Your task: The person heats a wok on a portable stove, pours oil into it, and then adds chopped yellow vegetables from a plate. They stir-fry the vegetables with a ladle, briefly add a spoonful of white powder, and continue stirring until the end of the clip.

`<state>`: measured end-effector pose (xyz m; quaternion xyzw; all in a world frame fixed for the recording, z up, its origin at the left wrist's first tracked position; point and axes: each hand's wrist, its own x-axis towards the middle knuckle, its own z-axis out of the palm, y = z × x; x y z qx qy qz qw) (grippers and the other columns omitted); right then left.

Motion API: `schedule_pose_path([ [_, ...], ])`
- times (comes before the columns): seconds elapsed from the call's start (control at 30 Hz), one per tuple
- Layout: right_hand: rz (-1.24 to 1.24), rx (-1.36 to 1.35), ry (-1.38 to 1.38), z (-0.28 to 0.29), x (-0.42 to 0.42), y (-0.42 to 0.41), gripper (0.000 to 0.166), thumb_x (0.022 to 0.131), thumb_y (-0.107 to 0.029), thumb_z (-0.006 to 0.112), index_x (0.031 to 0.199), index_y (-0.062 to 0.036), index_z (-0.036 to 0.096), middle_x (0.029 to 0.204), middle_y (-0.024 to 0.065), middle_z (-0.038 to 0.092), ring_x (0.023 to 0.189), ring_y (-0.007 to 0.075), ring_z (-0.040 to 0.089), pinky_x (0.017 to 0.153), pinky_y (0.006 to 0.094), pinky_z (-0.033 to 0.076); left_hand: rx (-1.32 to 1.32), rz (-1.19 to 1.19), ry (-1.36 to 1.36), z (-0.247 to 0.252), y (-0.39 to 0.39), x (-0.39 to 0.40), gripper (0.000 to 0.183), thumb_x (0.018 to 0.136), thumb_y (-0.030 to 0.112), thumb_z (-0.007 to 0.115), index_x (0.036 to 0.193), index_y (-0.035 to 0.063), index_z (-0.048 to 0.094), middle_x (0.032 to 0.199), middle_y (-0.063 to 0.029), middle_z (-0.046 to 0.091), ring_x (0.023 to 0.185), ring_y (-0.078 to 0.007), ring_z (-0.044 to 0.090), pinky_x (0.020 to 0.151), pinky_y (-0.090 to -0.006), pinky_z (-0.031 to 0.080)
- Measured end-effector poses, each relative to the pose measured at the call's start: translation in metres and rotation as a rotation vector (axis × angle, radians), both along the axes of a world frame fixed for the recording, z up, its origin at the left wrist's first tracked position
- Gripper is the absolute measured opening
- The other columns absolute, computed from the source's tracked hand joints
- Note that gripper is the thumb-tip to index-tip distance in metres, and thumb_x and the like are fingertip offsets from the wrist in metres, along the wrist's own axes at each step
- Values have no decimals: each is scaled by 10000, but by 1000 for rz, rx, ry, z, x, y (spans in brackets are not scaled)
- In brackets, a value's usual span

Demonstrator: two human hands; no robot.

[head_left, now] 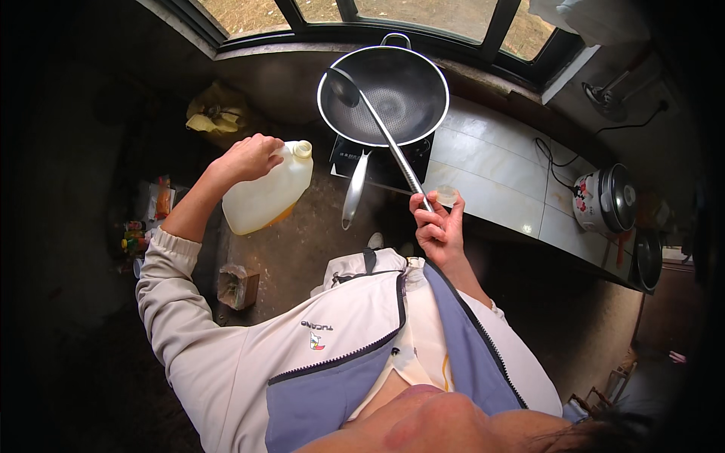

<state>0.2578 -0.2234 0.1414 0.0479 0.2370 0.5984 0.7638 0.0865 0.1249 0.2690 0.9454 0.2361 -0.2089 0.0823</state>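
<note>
My left hand [249, 157] grips the handle of a translucent plastic jug [266, 198], which is tilted and has some yellow liquid low inside; its mouth is uncapped. In my right hand [439, 226] are the handle of a long metal ladle [391, 141] and, between fingertips, a small clear round cap [447, 195]. The ladle's bowl rests or hovers over the left side of a dark wok [396, 96]; I cannot tell whether it touches. The wok, with a metal long handle [355, 189], stands on a black cooktop [374, 164].
A tiled counter [487, 158] runs right to a flowered rice cooker [609, 199] with a black cord. Windows [419, 17] lie behind the wok. A yellow bag [215, 116] sits left of it. Several bottles [133, 240] stand far left, and a box [238, 286] is on the floor.
</note>
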Motion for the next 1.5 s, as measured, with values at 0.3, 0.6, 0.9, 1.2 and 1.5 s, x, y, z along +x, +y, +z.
schedule_pose_path([
  [0.3,4,-35,98,-8,-26,6,391,925,-392,625,940,-2,630,1053,130,534,521,42,334,329,139,275,-39,-34,13,-3,6,-4,343,939,196,623,1238,29,639,1037,-205,710,968,-369,681,875,-444,534],
  [0.6,-89,-128,45,-15,-27,6,370,919,-385,631,928,-16,608,1034,118,528,512,35,327,332,136,266,-38,-41,22,-9,13,-6,344,938,204,624,1236,32,640,1031,-203,711,959,-367,684,865,-448,536],
  [0.9,-24,-6,109,-3,-36,5,388,938,-383,603,946,5,615,1038,116,515,519,44,332,319,147,262,-16,-62,11,-12,22,-4,344,933,198,629,1233,30,639,1018,-202,710,955,-365,683,858,-455,537],
  [1.2,-133,-179,-15,-17,-27,8,368,923,-394,621,914,-27,586,1021,113,521,505,24,328,326,133,263,-25,-85,13,-13,25,-1,342,931,195,632,1229,28,643,1014,-204,709,946,-365,685,851,-455,537],
  [1.5,-36,-72,33,-9,-30,8,381,928,-403,616,940,-22,609,1016,105,513,509,34,321,317,136,255,-61,-91,23,-16,26,8,344,928,189,629,1230,24,644,1010,-208,708,937,-363,684,852,-451,534],
])
